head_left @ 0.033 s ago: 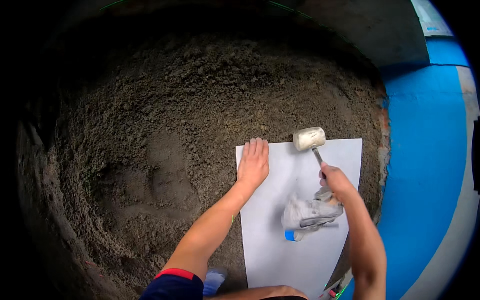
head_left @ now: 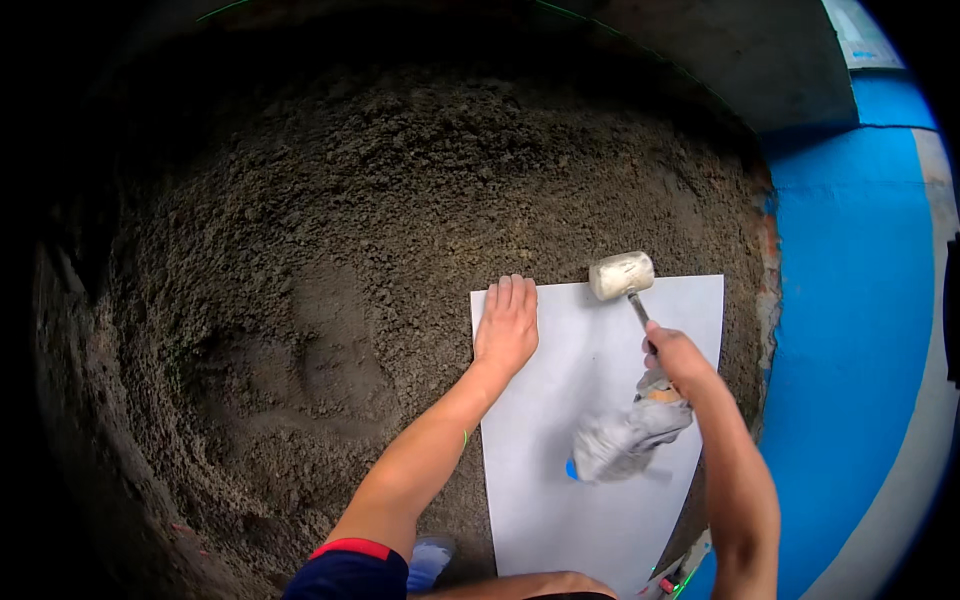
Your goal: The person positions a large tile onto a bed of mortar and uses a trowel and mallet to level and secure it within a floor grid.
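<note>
The white tile [head_left: 540, 500] lies on rough mortar [head_left: 430, 200], near the blue strip [head_left: 840, 320] on its right. The left hand [head_left: 508, 325] rests flat, fingers extended, on its far left corner. The right hand [head_left: 675, 357] grips the mallet [head_left: 622, 275], head over the far edge; contact is unclear. A blurred pale bundle [head_left: 625, 440] shows below that grip. The step looks like tapping the tile down; the next move likely calls for a light, square blow while the palm steadies it.
</note>
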A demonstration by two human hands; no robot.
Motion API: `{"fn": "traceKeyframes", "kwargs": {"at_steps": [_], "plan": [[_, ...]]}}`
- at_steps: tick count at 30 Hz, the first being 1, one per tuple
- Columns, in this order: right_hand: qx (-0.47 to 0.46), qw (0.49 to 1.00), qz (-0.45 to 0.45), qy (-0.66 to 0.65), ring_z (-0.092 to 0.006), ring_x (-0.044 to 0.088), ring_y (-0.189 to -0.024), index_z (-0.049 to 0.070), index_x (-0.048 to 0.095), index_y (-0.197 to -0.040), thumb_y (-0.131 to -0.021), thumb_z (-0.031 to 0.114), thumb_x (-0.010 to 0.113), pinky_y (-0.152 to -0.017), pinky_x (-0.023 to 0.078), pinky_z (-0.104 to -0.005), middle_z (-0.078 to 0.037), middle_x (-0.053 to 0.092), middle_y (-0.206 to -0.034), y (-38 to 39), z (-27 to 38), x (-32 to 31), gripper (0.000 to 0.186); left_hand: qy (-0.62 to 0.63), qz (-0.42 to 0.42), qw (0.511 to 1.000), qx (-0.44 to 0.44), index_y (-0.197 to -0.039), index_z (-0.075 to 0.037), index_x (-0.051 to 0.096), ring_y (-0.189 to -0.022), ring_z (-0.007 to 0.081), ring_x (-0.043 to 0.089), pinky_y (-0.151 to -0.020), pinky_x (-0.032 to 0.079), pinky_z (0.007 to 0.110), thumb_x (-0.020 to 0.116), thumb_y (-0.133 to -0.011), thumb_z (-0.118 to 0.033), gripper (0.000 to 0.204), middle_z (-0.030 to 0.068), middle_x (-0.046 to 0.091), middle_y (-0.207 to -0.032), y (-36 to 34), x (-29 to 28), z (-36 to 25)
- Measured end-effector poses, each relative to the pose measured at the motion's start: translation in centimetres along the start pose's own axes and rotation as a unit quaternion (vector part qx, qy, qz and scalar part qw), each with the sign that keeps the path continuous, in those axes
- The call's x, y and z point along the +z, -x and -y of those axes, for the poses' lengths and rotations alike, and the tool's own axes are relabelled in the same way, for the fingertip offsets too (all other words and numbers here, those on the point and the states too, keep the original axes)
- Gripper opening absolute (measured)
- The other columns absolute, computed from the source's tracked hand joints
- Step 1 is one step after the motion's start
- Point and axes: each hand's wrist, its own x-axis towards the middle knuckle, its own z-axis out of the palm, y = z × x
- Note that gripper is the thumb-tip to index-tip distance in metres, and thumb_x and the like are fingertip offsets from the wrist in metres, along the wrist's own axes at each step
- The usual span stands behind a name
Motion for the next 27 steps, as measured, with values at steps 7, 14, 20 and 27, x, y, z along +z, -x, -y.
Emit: {"fn": "traceKeyframes", "kwargs": {"at_steps": [7, 14, 20, 27], "plan": [[-0.096, 0.957, -0.236, -0.137, -0.0149, 0.046, -0.063, 0.009, 0.053, -0.075, -0.099, 0.044, 0.04, -0.063, 0.04, -0.0336, -0.002, 0.048, -0.067, -2.1, 3.9, -10.2, 0.045, -0.017, -0.011, 1.0, -0.004, -0.125, 0.007, 0.049, -0.12, 0.035, 0.045, -0.105, 0.034, 0.044, 0.05, -0.086, -0.011, 0.043, 0.0209, 0.052, -0.123, -0.2, 0.3, -1.0], [-0.217, 0.949, -0.144, 0.176, -0.0327, 0.057, -0.077, 0.0, 0.061, -0.08, -0.099, 0.035, 0.045, -0.075, 0.045, -0.0418, -0.017, 0.063, -0.076, -4.5, -2.8, -1.6, 0.043, -0.074, 0.038, 0.996, -0.029, -0.125, 0.004, 0.051, -0.119, 0.0304, 0.045, -0.104, 0.033, 0.04, 0.051, -0.085, -0.016, 0.044, 0.0174, 0.053, -0.123, -0.3, -0.1, -1.7], [-0.063, 0.978, -0.181, -0.078, -0.0155, 0.049, -0.065, 0.009, 0.059, -0.076, -0.098, 0.046, 0.048, -0.065, 0.04, -0.0308, -0.002, 0.055, -0.07, -3.6, 3.8, -8.4, 0.044, -0.058, -0.018, 0.998, -0.027, -0.122, 0.005, 0.052, -0.118, 0.0331, 0.046, -0.103, 0.035, 0.042, 0.052, -0.085, -0.013, 0.041, 0.0195, 0.053, -0.12, -0.4, -0.1, -1.4], [-0.066, 0.968, -0.241, -0.031, -0.0205, 0.056, -0.073, 0.008, 0.056, -0.084, -0.101, 0.044, 0.038, -0.066, 0.045, -0.0413, -0.006, 0.057, -0.075, -5.7, -2.0, -6.6, 0.044, -0.057, 0.009, 0.998, -0.034, -0.123, 0.005, 0.051, -0.118, 0.0328, 0.047, -0.104, 0.035, 0.042, 0.051, -0.086, -0.014, 0.042, 0.0195, 0.053, -0.122, -0.7, -0.2, -2.4]]}}
